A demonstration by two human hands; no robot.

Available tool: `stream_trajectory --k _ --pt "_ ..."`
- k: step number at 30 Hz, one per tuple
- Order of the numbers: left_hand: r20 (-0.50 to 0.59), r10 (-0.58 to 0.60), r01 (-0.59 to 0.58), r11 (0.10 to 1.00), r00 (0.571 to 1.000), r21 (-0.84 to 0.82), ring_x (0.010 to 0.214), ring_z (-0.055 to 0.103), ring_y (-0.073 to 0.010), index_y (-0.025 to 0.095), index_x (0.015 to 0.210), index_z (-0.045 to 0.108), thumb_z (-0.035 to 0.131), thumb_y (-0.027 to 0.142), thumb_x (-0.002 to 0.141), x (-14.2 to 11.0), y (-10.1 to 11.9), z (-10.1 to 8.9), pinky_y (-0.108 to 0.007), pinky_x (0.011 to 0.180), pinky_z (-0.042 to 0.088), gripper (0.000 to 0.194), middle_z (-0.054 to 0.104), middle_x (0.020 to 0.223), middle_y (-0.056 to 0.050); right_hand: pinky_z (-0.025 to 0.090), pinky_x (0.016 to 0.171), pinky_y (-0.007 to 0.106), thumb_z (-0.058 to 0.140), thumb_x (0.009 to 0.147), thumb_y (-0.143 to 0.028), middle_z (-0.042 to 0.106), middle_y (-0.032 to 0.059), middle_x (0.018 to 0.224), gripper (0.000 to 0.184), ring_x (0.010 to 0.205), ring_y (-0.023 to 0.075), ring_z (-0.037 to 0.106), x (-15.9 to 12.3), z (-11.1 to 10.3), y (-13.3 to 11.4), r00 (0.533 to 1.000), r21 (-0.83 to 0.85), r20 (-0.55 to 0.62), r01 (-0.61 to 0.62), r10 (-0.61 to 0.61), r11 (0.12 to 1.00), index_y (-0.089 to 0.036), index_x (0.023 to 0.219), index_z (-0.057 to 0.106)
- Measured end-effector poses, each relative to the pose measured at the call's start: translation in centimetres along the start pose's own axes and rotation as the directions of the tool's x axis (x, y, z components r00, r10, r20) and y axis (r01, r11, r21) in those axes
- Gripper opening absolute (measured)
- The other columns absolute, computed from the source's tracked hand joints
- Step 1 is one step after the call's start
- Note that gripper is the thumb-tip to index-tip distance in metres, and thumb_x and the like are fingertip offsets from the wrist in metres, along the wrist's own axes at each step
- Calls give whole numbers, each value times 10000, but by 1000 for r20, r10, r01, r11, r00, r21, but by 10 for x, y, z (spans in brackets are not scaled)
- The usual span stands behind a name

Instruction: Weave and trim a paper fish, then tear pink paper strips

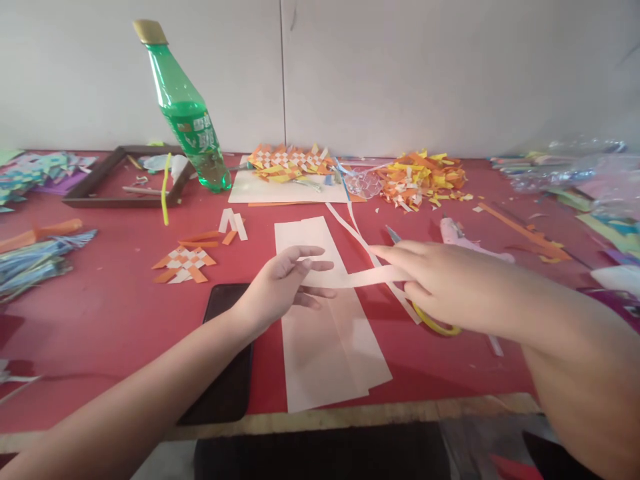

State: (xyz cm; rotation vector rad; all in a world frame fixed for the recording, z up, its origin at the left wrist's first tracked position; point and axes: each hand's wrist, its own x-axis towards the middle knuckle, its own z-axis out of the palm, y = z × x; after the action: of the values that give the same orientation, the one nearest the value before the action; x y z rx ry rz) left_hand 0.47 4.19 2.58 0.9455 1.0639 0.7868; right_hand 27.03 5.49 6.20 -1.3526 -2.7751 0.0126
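Observation:
A narrow white paper strip (373, 275) stretches between my two hands, above larger white paper sheets (330, 347) on the red table. My left hand (280, 283) has its thumb bent in at the strip's left end, while its other fingers are spread. The strip's right end runs into the fingers of my right hand (440, 283), palm down. Under the right hand, yellow-handled scissors (435, 323) are partly hidden, with only the blade tip and a handle loop showing. More white strips (350, 227) lie beside the sheets, some passing below the right hand.
A tablet-like black slab (225, 373) lies under my left forearm. Nearby is a small orange-and-white woven paper piece (184, 263). Behind stand a green bottle (193, 127) and a brown frame (95, 177). Folded orange-yellow paper (425, 177) and a pink glue gun (457, 233) are right.

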Motion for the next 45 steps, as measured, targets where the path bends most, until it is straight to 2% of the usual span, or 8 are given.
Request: stream_trajectory --k 4,12,15,17,20,31,39,45 --pt "24 13 -15 996 1000 91 775 744 -141 197 1230 530 611 258 920 0 -7 -1 -230 632 585 327 669 1279 -134 502 591 362 577 743 -184 735 73 1035 556 831 269 704 -1 16 -9 992 -35 106 -59 62 998 -229 1296 605" --pt "-22 46 -41 977 999 208 811 726 -147 184 1247 530 675 215 858 -5 -11 0 -244 675 584 416 697 1234 -124 533 792 436 568 774 -130 679 94 1025 597 937 283 654 2 28 -21 997 1 0 -73 73 997 -194 1366 518" --pt "-78 81 -64 977 994 203 839 725 -144 165 1204 546 672 211 860 -4 -11 1 -246 736 584 369 724 1170 -118 543 881 441 623 846 -217 634 130 1174 558 1065 285 626 8 34 -28 975 115 -201 119 -94 986 -197 1383 475" --pt "-91 67 -49 981 994 187 807 727 -143 161 1191 551 664 208 864 -2 -11 2 -262 745 590 349 740 1126 -113 550 913 418 627 888 -271 619 133 1211 456 1093 259 623 15 40 -37 902 156 -375 288 -213 945 -218 1325 509" --pt "-79 62 -48 985 995 163 812 735 -157 165 1187 548 657 204 866 -1 -11 2 -274 744 598 342 752 1090 -107 579 865 369 605 919 -238 649 117 1140 179 1001 209 664 24 51 -50 841 158 -488 348 -233 924 -213 1096 613" --pt "-39 88 -75 960 995 268 872 731 -218 194 1271 564 702 295 825 -3 -16 -5 -366 824 582 477 770 929 -63 590 849 371 607 898 -130 726 66 1021 124 942 195 695 19 58 -48 839 145 -514 291 -179 946 -213 946 686" --pt "-117 200 -153 933 973 327 762 720 -178 194 1024 728 611 276 874 -3 -27 -6 -298 747 583 207 755 818 -40 593 832 386 607 887 -121 722 67 1030 143 900 194 696 22 62 -41 832 132 -538 243 -137 961 -224 917 701" --pt "-88 180 -136 919 980 371 882 741 -213 195 1067 735 619 267 858 -4 -27 -7 -322 813 583 250 783 937 -63 584 807 420 634 882 -183 701 95 1028 44 904 221 675 25 64 -39 854 154 -511 199 -94 968 -206 880 672"
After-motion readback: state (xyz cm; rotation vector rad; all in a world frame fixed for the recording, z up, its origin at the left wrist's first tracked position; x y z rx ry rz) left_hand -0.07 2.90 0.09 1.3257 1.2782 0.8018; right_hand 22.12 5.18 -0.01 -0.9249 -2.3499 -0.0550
